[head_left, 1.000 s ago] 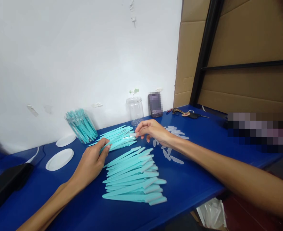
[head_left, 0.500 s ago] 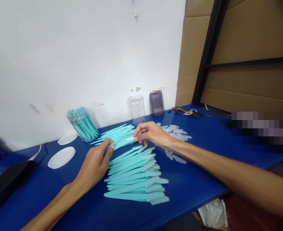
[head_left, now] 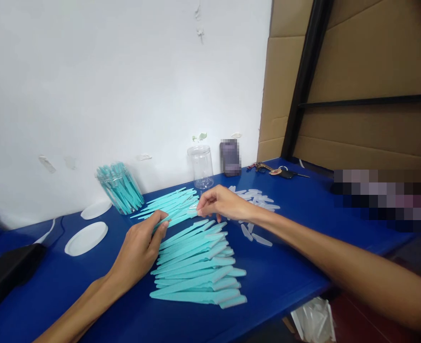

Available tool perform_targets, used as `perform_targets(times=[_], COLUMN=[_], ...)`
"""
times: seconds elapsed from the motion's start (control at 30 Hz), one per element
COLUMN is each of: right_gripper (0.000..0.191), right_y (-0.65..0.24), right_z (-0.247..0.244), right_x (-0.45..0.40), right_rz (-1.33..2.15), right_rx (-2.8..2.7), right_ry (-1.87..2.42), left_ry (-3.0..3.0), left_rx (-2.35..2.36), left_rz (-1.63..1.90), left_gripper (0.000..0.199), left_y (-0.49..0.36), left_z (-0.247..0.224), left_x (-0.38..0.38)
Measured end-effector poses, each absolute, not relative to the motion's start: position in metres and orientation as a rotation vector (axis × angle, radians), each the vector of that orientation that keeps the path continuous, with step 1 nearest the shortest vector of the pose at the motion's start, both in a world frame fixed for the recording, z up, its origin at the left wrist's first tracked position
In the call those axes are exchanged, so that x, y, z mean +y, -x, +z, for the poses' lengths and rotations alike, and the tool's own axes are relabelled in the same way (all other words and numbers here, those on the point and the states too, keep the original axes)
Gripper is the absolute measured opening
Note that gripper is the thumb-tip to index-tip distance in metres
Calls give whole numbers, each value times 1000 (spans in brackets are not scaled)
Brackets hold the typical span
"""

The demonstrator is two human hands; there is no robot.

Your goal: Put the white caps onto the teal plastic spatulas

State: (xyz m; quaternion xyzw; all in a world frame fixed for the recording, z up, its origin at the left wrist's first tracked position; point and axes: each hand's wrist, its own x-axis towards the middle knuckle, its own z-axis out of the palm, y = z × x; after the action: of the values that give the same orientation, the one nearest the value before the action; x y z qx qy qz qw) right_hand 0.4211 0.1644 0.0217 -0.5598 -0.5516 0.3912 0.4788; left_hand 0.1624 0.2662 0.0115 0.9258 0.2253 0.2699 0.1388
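My left hand (head_left: 138, 243) is closed on the handle end of a turquoise eyebrow razor (head_left: 177, 218), thumb and forefinger pinching it. At its other end my right hand (head_left: 222, 202) has its fingertips closed on a clear cap (head_left: 193, 208) over the blade end. How far the cap is seated I cannot tell. Below my hands lies a stack of capped turquoise razors (head_left: 199, 269), handles to the left. Behind the held razor more turquoise razors (head_left: 169, 200) lie in a row, partly hidden by my fingers. Loose translucent caps (head_left: 258, 196) are scattered beyond my right wrist.
A clear jar (head_left: 119, 188) full of turquoise razors leans by the wall near two white lids (head_left: 87, 239). Another clear jar (head_left: 201, 166) stands beside a blurred dark box (head_left: 230, 158). Keys (head_left: 282, 172) lie at the back right, a black object (head_left: 12, 274) at the left.
The view has shifted slightly, so everything sits a little lower and further left. Both hands keep their hold on the razor and cap, with only slight finger movement on the right.
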Motion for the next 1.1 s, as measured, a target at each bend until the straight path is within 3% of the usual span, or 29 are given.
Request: perform_targets(times=[0.27,0.47,0.8,0.9,1.1], right_gripper=[17,15,11,7,30], right_y=[-451,-458,-452,-458,-495], right_z=[37,33,34,37,33], right_x=[157,161,161,160,161], right_rz=[922,988,979,831,280], right_rx=[-1508,-1579,-1680,-1647,-1367], right_ry=[1542,1578,1623,1734,2153], left_ry=[-2673,-2703,-2734,-2732,-2744], left_rx=[665,670,664,667,649], left_rz=[833,797,635,584,574], left_gripper=[44,60,42,41,40], left_y=[-159,-157,-159,-159,-159], left_z=[9,6,11,13,9], left_x=[292,301,289,287,287])
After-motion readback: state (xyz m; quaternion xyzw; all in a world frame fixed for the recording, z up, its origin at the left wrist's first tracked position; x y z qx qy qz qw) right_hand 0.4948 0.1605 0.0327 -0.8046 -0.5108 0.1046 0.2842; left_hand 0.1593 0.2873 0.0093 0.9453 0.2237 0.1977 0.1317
